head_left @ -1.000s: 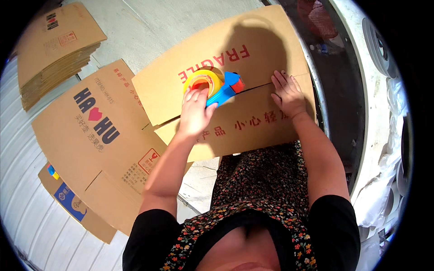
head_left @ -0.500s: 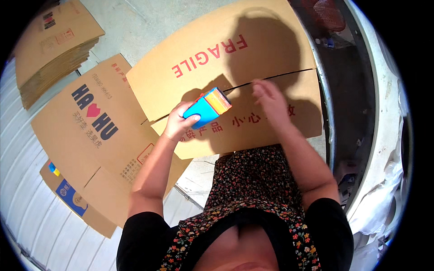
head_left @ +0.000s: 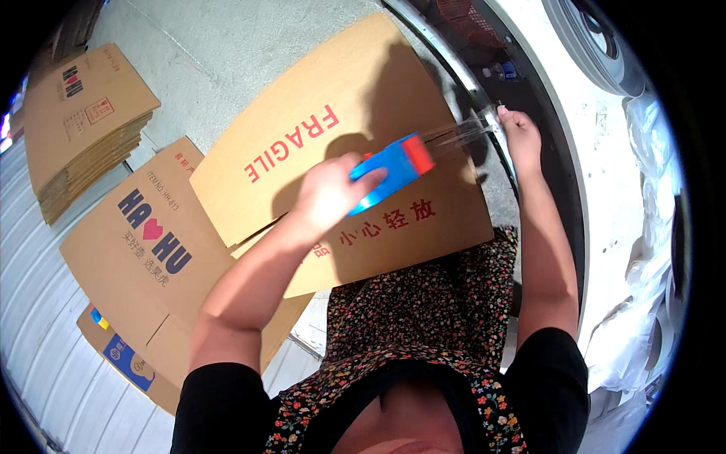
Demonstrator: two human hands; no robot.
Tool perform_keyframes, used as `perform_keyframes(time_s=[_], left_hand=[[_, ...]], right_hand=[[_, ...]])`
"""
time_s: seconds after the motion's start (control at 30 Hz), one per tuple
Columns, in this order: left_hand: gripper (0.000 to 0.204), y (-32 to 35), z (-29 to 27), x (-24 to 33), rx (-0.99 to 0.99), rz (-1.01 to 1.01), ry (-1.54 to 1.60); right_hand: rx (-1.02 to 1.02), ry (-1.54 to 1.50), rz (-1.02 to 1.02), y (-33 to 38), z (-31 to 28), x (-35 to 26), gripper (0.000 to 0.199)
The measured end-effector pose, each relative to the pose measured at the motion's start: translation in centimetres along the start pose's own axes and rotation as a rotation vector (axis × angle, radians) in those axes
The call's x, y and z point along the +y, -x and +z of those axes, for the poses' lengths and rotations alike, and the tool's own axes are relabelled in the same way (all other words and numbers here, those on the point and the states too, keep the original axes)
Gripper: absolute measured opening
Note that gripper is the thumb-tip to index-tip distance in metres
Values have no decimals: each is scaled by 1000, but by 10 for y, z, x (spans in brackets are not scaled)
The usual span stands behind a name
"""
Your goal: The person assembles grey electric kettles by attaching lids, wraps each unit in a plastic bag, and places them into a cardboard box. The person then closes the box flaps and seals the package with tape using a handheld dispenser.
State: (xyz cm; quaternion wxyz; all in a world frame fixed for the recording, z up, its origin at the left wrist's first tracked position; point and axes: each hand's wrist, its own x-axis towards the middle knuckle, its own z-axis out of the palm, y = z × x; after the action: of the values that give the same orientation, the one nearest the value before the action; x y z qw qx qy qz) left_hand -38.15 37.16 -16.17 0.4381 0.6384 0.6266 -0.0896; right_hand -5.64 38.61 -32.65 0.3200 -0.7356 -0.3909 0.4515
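The left hand (head_left: 327, 198) is clenched around a blue tape dispenser (head_left: 389, 170) with a red front edge, held over the closed flaps of a large cardboard box (head_left: 302, 113) that stands in front of the person. A strip of clear tape (head_left: 461, 134) runs from the dispenser to the right hand (head_left: 518, 129), which pinches its end at the box's right edge. Flattened boxes (head_left: 144, 257) lie on the floor (head_left: 204, 53) to the left, with a stack of folded cartons (head_left: 83, 129) beyond them.
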Motion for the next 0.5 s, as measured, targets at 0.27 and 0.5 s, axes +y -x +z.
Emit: perform_keyframes(time_s=[0.27,0.5], left_hand=[[37,-26,23,35,119,93,-27],[39,-26,19,8,81,108,115]], right_hand=[[-188,99,277,-23,77,123,45],[-645,-582,586,10,72,-6,57]])
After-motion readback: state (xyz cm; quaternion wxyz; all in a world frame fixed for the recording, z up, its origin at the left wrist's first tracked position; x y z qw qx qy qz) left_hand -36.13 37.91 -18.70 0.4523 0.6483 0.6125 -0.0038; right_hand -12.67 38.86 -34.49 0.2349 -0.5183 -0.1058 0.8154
